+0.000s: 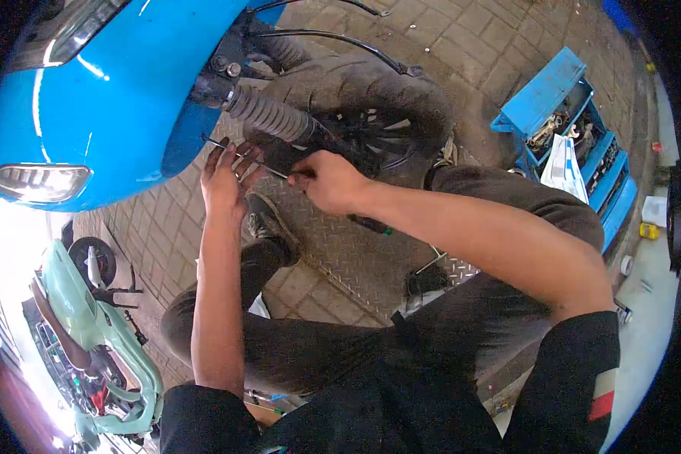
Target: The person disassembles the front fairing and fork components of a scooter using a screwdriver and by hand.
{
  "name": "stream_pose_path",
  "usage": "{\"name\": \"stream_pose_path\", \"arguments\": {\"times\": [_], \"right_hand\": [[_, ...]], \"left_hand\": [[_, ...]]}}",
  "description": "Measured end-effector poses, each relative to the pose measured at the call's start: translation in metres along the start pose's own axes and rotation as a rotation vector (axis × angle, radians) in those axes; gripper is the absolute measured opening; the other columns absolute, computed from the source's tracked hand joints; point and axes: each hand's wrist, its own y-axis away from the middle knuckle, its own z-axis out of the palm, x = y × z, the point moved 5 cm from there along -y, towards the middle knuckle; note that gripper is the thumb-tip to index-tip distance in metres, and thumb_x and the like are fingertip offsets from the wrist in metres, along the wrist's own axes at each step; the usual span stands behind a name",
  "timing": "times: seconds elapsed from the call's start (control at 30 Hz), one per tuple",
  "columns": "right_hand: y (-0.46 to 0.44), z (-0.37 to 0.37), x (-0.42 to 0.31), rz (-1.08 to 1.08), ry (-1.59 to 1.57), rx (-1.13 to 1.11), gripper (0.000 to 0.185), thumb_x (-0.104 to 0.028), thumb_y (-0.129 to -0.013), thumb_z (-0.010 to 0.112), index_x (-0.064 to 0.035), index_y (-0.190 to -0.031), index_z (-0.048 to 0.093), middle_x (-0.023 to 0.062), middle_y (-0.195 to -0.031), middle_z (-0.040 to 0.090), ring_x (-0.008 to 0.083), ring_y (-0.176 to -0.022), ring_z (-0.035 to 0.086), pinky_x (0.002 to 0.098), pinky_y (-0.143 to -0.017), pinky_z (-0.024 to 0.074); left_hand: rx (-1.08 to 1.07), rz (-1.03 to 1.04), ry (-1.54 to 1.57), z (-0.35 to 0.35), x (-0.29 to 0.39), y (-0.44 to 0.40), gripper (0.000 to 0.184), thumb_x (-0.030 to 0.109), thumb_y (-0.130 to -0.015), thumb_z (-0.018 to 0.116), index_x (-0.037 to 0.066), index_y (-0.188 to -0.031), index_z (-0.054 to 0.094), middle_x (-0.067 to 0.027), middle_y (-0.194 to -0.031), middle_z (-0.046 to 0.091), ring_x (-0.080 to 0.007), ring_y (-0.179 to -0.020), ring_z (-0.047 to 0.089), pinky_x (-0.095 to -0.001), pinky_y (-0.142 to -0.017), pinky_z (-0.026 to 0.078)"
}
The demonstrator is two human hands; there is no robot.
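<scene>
My right hand [334, 184] is closed on a long, thin metal-shafted tool [271, 169]; its grip end is hidden in my fingers, so its exact kind cannot be told. The tip reaches the lower inner edge of a glossy blue scooter body panel [121, 98]. Below that edge, my left hand [225, 178] is raised with its fingers spread, and the shaft crosses them. Close beyond my hands are a ribbed rubber fork boot [271, 115] and the dusty front wheel [371, 98].
An open blue toolbox [545, 83] with wrenches stands at the right. A pale green scooter [102, 333] is at the lower left. A dark object with a green end [372, 225] shows below my right forearm. A metal rod tool [431, 262] lies near my leg.
</scene>
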Motion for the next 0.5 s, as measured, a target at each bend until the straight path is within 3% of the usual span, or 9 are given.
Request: {"name": "stream_pose_path", "arguments": {"times": [0.17,0.3,0.5], "right_hand": [[-0.002,0.018,0.006,-0.042,-0.094,0.059,0.024,-0.024,-0.101,0.064,-0.0048,-0.111,0.076,0.0143,-0.076,0.066,0.0248,-0.068,0.061,0.0426,-0.068,0.0502],[-0.001,0.030,0.019,0.154,-0.270,-0.030,0.023,-0.026,-0.103,0.065,-0.0075,-0.111,0.077,0.0046,-0.068,0.058,0.0167,-0.056,0.052,0.0372,-0.053,0.0426],[0.004,0.025,0.015,0.240,-0.347,-0.102,0.022,-0.026,-0.104,0.066,-0.0092,-0.112,0.077,-0.0001,-0.068,0.054,0.0119,-0.056,0.049,0.0327,-0.051,0.0409]], "left_hand": [[-0.011,0.022,-0.010,-0.003,-0.002,-0.006,0.061,0.009,-0.106,0.053,0.004,-0.159,0.024,-0.0217,-0.124,0.069,-0.0353,-0.111,0.072,-0.0499,-0.079,0.064],[0.004,0.054,-0.001,0.000,0.000,-0.002,0.068,0.005,-0.104,0.052,0.005,-0.162,0.015,-0.0237,-0.127,0.067,-0.0365,-0.108,0.072,-0.0495,-0.078,0.064],[-0.018,0.043,-0.091,-0.007,-0.005,-0.011,0.080,0.005,-0.105,0.050,0.009,-0.167,0.000,-0.0252,-0.134,0.064,-0.0356,-0.110,0.072,-0.0488,-0.080,0.065]]}}
